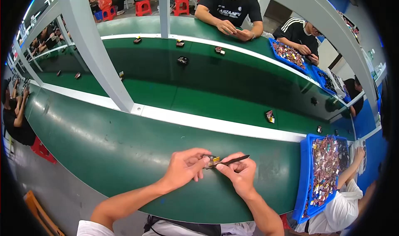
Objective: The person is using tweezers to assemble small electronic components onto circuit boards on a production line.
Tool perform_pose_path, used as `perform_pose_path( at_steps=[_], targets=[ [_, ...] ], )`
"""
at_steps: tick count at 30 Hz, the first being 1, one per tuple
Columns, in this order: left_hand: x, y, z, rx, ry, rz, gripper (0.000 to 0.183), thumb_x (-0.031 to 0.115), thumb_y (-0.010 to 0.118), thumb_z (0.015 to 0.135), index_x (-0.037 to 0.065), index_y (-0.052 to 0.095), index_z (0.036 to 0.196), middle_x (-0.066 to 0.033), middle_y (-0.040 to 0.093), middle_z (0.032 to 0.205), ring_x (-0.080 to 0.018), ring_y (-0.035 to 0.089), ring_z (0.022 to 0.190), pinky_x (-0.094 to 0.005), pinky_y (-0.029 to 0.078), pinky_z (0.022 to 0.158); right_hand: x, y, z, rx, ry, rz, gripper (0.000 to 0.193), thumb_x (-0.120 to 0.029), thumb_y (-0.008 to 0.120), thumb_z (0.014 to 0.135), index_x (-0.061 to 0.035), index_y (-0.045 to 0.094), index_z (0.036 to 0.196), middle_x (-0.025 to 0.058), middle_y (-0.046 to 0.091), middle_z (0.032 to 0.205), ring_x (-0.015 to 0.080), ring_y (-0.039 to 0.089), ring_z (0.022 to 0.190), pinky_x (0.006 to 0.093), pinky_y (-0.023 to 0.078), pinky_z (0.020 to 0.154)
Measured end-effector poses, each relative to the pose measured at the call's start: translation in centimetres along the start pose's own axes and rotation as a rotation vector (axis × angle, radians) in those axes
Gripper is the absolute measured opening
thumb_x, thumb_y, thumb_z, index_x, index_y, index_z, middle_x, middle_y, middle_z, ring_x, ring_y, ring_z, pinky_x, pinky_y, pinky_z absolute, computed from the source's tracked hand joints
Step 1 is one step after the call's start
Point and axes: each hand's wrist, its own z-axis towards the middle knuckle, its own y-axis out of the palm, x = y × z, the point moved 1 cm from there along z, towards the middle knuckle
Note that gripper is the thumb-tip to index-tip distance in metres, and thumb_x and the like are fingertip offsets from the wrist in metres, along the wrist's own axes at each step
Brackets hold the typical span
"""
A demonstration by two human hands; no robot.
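Over the near green bench, my left hand [185, 168] is closed on a small electronic part [213, 160], dark and partly clear with a yellow patch. The fingers cover much of it. My right hand [240, 173] pinches a slim black tool [238, 159] that looks like tweezers. Its tip reaches the electronic part, and its other end points up to the right. Both hands are close together, a little above the bench top [124, 148].
A blue tray [305, 173] piled with small wired parts stands at my right. Beyond a white rail [187, 119], a green conveyor belt [162, 97] carries several small parts. A grey frame post [93, 49] rises at the left. Co-workers sit opposite and to both sides.
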Motion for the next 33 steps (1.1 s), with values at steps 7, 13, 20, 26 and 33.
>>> perform_pose_path(
  at_steps=[7, 13, 20, 26, 33],
  targets=[
    [0.5, -0.3, 0.1, -0.034, -0.025, 0.003, 0.026, 0.006, 0.062, 0.101, -0.007, 0.066, 0.123, -0.0088, 0.068, 0.081, -0.012, 0.065, 0.061, -0.0248, 0.051, 0.05, 0.2, 0.1, 0.1, 0.013, 0.009, 0.049, 0.015, 0.006, 0.078, 0.085, 0.0003, 0.069, 0.096, -0.009, 0.049, 0.061, -0.0026, 0.038, 0.053, 0.0189, 0.025, 0.048],
    [0.4, -0.2, 0.3, -0.049, -0.024, -0.033, 0.026, 0.007, 0.062, 0.101, -0.007, 0.066, 0.123, -0.0086, 0.069, 0.08, -0.0116, 0.065, 0.061, -0.0243, 0.051, 0.05, 0.1, -0.1, 0.1, 0.016, 0.018, 0.059, 0.015, 0.006, 0.077, 0.086, 0.0006, 0.068, 0.097, -0.0085, 0.05, 0.062, -0.0023, 0.038, 0.053, 0.0191, 0.026, 0.049],
    [0.1, -0.4, 0.3, -0.048, -0.033, -0.018, 0.027, 0.008, 0.063, 0.101, -0.007, 0.065, 0.123, -0.0089, 0.069, 0.082, -0.012, 0.065, 0.061, -0.0242, 0.051, 0.05, 0.0, 0.0, 0.3, 0.0, 0.019, 0.091, 0.015, 0.007, 0.077, 0.086, 0.0007, 0.068, 0.097, -0.0082, 0.05, 0.063, -0.002, 0.038, 0.053, 0.0192, 0.026, 0.049],
    [0.3, 0.3, 0.7, -0.066, -0.003, -0.055, 0.027, 0.007, 0.063, 0.1, -0.007, 0.065, 0.123, -0.0112, 0.07, 0.087, -0.0133, 0.066, 0.061, -0.0241, 0.052, 0.05, -0.3, -0.5, 0.0, 0.029, 0.04, 0.1, 0.015, 0.006, 0.076, 0.086, 0.0001, 0.067, 0.095, -0.0061, 0.056, 0.067, -0.0012, 0.043, 0.056, 0.0177, 0.03, 0.051],
    [0.9, -0.1, 0.1, -0.085, -0.034, -0.06, 0.027, 0.012, 0.06, 0.103, -0.007, 0.066, 0.12, -0.0148, 0.07, 0.089, -0.0177, 0.068, 0.062, -0.025, 0.053, 0.05, 0.8, -0.6, 0.2, -0.025, 0.059, 0.144, 0.014, 0.001, 0.078, 0.088, 0.0, 0.069, 0.099, 0.0004, 0.068, 0.082, 0.0, 0.053, 0.064, 0.0182, 0.039, 0.054]
  ],
)
